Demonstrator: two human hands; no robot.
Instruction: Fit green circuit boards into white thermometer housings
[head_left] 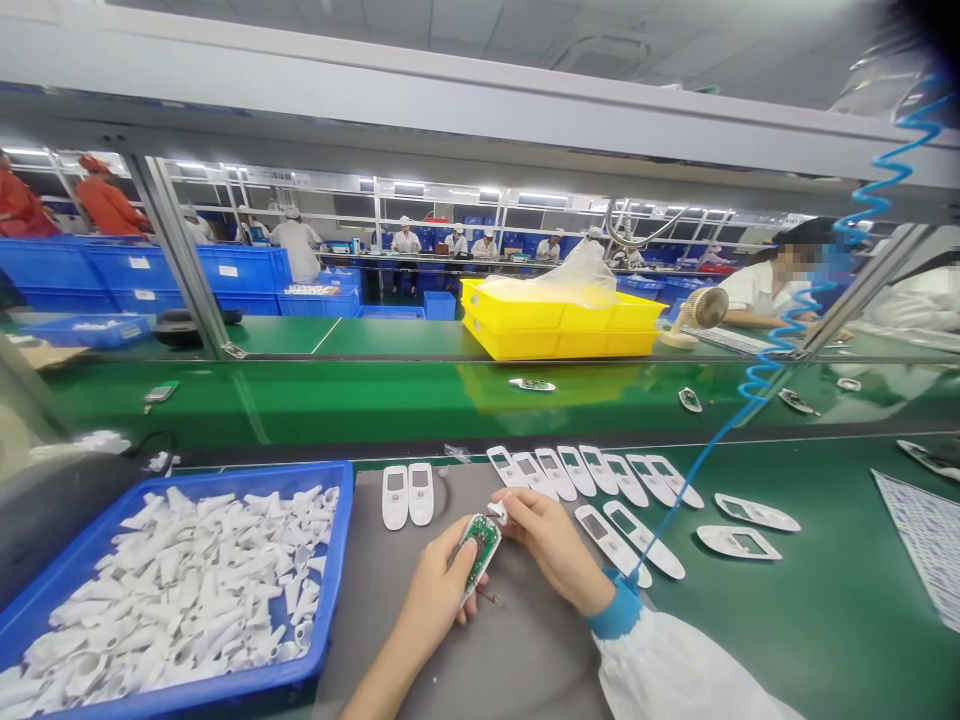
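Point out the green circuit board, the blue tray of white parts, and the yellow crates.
green circuit board (480,548): head view, middle of the board's exposed face.
blue tray of white parts (247,474): head view, top of its far rim.
yellow crates (562,338): head view, front wall of the stack.

Electronics factory, green assembly bench (810,620), blue bins (187,265)

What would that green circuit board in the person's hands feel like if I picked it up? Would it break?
The small green circuit board probably feels stiff and light, since the left hand holds it with just its fingers. It may be fragile: tiny parts sit on its surface and could probably snap off if pushed hard.
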